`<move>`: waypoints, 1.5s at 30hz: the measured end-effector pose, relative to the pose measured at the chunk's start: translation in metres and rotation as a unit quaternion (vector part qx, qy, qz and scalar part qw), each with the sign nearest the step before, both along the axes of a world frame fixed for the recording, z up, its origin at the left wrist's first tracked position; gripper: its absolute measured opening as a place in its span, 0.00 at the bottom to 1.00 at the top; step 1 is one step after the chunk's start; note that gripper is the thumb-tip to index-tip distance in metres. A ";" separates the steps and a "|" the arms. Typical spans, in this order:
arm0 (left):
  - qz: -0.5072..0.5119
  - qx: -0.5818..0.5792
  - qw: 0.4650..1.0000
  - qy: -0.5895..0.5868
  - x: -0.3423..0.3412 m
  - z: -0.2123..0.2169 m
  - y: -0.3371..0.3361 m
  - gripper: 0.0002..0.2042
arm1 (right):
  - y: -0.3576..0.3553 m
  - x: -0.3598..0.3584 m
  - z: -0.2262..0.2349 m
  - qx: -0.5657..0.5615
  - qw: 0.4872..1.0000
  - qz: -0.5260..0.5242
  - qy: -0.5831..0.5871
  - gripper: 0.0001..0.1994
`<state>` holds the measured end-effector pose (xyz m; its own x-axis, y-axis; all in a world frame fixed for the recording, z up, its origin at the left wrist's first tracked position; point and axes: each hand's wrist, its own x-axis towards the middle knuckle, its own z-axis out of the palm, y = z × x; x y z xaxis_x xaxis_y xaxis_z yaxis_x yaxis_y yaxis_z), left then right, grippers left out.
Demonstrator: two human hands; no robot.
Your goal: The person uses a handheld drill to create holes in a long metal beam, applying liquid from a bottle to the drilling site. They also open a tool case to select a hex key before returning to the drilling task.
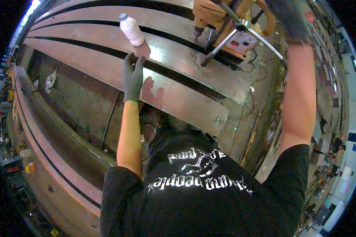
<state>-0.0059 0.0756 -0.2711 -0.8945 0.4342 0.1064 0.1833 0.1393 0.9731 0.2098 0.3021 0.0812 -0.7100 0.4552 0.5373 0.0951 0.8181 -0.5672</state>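
Observation:
My left hand (133,81), in a dark grey glove, is held over the nearest flat steel bar. Its fingers and thumb are apart, with nothing between them. Just beyond the fingertips, a white plastic bottle (131,31) with a grey-blue cap stands on another steel bar (170,51). At the upper right is an orange magnetic drill (235,41) with a three-spoke feed handle (225,41). My right hand (292,21), in a dark glove, is raised beside the drill. Motion smears its fingers, and whether it touches the drill is unclear.
Several long steel bars run side by side toward the upper left, with dark gaps between them. A crumpled clear plastic scrap (50,81) lies on the dark floor at left. Beyond my right arm, the floor holds scattered pieces. A cable trails beside the drill.

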 end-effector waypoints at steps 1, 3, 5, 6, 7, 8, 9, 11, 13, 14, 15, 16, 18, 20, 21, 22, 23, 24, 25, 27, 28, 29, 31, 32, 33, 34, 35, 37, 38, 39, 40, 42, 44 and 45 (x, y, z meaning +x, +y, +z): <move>-0.008 0.005 1.000 0.017 -0.014 -0.003 0.019 0.33 | 0.018 -0.028 -0.005 -0.069 0.997 0.046 -0.002 0.27; 0.035 -0.024 0.999 0.028 -0.032 0.004 0.007 0.37 | 0.056 -0.106 -0.049 0.045 0.974 0.211 -0.063 0.31; 0.039 -0.021 0.998 0.037 -0.053 0.004 0.021 0.39 | 0.018 -0.121 -0.037 -0.012 0.955 0.180 -0.237 0.34; 0.071 -0.039 0.996 0.042 -0.070 -0.001 0.008 0.40 | -0.011 -0.134 -0.036 -0.096 0.923 0.152 -0.340 0.35; 0.074 -0.048 0.995 0.047 -0.085 -0.008 0.007 0.43 | -0.024 -0.133 -0.030 -0.051 0.926 0.131 -0.351 0.35; 0.082 -0.075 0.992 0.065 -0.091 -0.005 0.010 0.44 | -0.028 -0.130 -0.027 -0.010 0.927 0.108 -0.360 0.35; 0.090 -0.102 0.987 0.083 -0.099 -0.002 0.012 0.45 | -0.031 -0.130 -0.026 0.030 0.925 0.086 -0.369 0.34; 0.078 -0.101 0.985 0.113 -0.111 -0.002 0.037 0.52 | -0.033 -0.120 -0.019 0.048 0.925 0.042 -0.375 0.32; 0.085 -0.125 0.976 0.158 -0.138 -0.016 0.042 0.55 | -0.034 -0.127 -0.025 0.059 0.928 0.046 -0.366 0.31; 0.095 -0.143 0.968 0.181 -0.152 -0.024 0.037 0.57 | -0.034 -0.133 -0.032 0.062 0.931 0.061 -0.356 0.30; 0.072 -0.134 0.974 0.170 -0.157 -0.023 0.047 0.57 | -0.035 -0.132 -0.031 0.067 0.933 0.054 -0.349 0.30; 0.050 -0.124 0.978 0.159 -0.161 -0.022 0.057 0.58 | -0.037 -0.130 -0.028 0.065 0.932 0.051 -0.353 0.29; 0.014 -0.109 0.985 0.130 -0.166 -0.021 0.068 0.57 | -0.042 -0.128 -0.021 0.060 0.930 0.052 -0.359 0.29; -0.015 -0.096 0.991 0.092 -0.170 -0.020 0.073 0.55 | -0.042 -0.130 -0.022 0.059 0.930 0.046 -0.361 0.29; -0.016 -0.080 0.993 0.085 -0.178 -0.024 0.078 0.54 | -0.043 -0.130 -0.021 0.063 0.930 0.042 -0.360 0.29; -0.017 -0.069 0.995 0.076 -0.190 -0.033 0.080 0.52 | -0.047 -0.134 -0.021 0.066 0.927 0.017 -0.369 0.29; -0.019 -0.057 0.996 0.067 -0.200 -0.042 0.081 0.51 | -0.052 -0.138 -0.021 0.070 0.923 -0.008 -0.379 0.29; -0.019 -0.059 0.996 0.063 -0.191 -0.040 0.084 0.50 | -0.052 -0.138 -0.024 0.070 0.916 -0.042 -0.394 0.29; -0.008 -0.066 0.996 0.065 -0.183 -0.028 0.075 0.48 | -0.045 -0.139 -0.030 0.076 0.922 -0.027 -0.379 0.30; -0.004 -0.052 0.996 0.072 -0.181 -0.026 0.060 0.46 | -0.029 -0.145 -0.043 0.097 0.934 0.008 -0.344 0.30; -0.020 -0.029 0.997 0.075 -0.181 -0.037 0.058 0.45 | -0.026 -0.145 -0.044 0.105 0.935 0.013 -0.338 0.30; -0.035 -0.007 0.996 0.077 -0.183 -0.047 0.057 0.45 | -0.024 -0.145 -0.045 0.114 0.936 0.019 -0.332 0.30; -0.061 0.049 0.996 0.032 -0.150 -0.038 0.053 0.43 | -0.024 -0.142 -0.044 0.101 0.935 0.014 -0.339 0.30; -0.069 0.074 0.995 0.011 -0.127 -0.029 0.045 0.42 | -0.033 -0.141 -0.038 0.082 0.934 0.010 -0.349 0.30; -0.076 0.055 0.995 -0.028 -0.104 -0.014 0.040 0.40 | -0.038 -0.140 -0.035 0.063 0.931 0.001 -0.359 0.30; -0.111 0.145 0.982 -0.054 -0.093 -0.025 0.038 0.39 | -0.040 -0.142 -0.033 0.063 0.931 0.014 -0.358 0.30; -0.137 0.149 0.971 -0.128 -0.080 -0.038 0.036 0.37 | -0.041 -0.142 -0.031 0.063 0.931 0.023 -0.359 0.30; -0.189 0.150 0.938 -0.250 -0.046 -0.040 0.033 0.35 | -0.034 -0.141 -0.035 0.078 0.933 0.027 -0.351 0.29; -0.209 0.147 0.920 -0.298 -0.026 -0.035 0.029 0.34 | -0.025 -0.144 -0.044 0.095 0.935 0.029 -0.341 0.29; -0.224 0.154 0.903 -0.333 -0.009 -0.035 0.029 0.33 | -0.020 -0.144 -0.049 0.110 0.937 0.031 -0.331 0.29; -0.236 0.162 0.885 -0.367 0.006 -0.036 0.029 0.33 | -0.020 -0.144 -0.049 0.104 0.938 0.032 -0.330 0.29; -0.269 0.183 0.793 -0.515 0.037 -0.034 0.031 0.31 | -0.019 -0.143 -0.050 0.089 0.940 0.031 -0.328 0.29; -0.290 0.146 0.697 -0.640 0.060 -0.052 0.033 0.33 | -0.023 -0.145 -0.048 0.084 0.939 0.022 -0.333 0.29; -0.302 0.124 0.696 -0.640 0.070 -0.051 0.035 0.34 | -0.025 -0.145 -0.047 0.082 0.938 0.017 -0.336 0.29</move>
